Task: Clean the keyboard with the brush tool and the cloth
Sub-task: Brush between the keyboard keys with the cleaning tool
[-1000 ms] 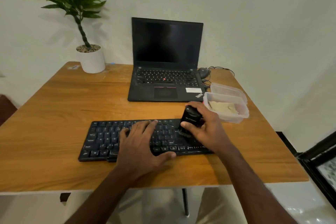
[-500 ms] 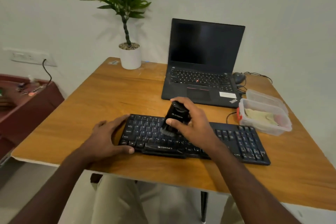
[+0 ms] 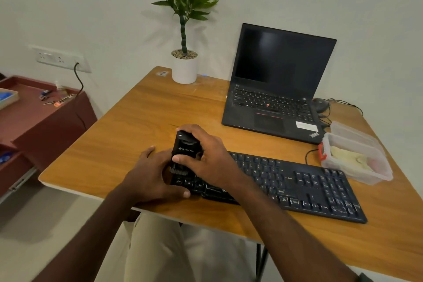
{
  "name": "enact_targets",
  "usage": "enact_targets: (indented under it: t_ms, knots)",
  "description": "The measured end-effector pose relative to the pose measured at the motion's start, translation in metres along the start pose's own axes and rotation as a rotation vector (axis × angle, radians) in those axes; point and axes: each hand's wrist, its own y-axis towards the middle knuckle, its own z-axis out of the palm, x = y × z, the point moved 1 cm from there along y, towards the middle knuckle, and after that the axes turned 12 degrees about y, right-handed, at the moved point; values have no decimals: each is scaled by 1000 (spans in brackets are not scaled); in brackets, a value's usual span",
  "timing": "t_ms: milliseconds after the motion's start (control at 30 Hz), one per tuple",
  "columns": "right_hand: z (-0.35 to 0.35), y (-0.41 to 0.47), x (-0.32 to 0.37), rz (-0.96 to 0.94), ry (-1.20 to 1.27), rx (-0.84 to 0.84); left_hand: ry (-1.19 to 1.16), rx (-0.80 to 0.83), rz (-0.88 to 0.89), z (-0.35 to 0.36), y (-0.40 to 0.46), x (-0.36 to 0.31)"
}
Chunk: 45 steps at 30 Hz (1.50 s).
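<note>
- The brush tool (image 3: 185, 151) is a black, blocky plastic piece with pale lettering on its face, too blurred to read; the laptop (image 3: 272, 96) carries a "ThinkPad" mark at its near right corner beside a white sticker.
- The right hand (image 3: 206, 160) is clamped round the brush tool, thumb across its front, holding it upright with the dark bristles down on the left end of the keyboard (image 3: 297, 185).
- The left hand (image 3: 153, 174) lies over the keyboard's left edge with fingers laid fairly flat and apart, thumb along the near edge, gripping nothing.
- Against half a second ago, the brush has gone from mid-keyboard to the far left keys, and the left hand now sits closer against it.
- The keyboard is flat, black, matte, lying on the wood-grain tabletop (image 3: 142, 126).
- The pale cloth (image 3: 350, 159) lies crumpled in a clear plastic container (image 3: 366, 176) just beyond the keyboard's right end.
- A white round pot with a leafy plant (image 3: 184, 68) stands at the far edge.
</note>
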Motion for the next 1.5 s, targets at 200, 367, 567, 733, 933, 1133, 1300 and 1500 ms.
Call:
enact_targets:
  t_ms: [200,367,567,733,933,1133,1300,1500]
  knots:
    - [3,7,-3,-2,-146,142,4,-13,-4,1,3,3]
    - [-20,15,2,81,-115,123,65,10,-28,2,3,6]
    - [6,11,2,-31,-109,118,21,-11,-30,0,1,1]
    - [-21,13,-4,109,-141,227,46,11,-38,2,2,4]
    - [-22,10,2,41,-69,94,48,14,-34,3,2,4]
    - [-31,4,-4,101,-82,205,68,12,-48,2,1,4]
    - [-53,1,0,110,-81,178,88,22,-36,-1,0,0]
    - [-32,-12,-7,62,45,123,154,13,-52,2,0,-3]
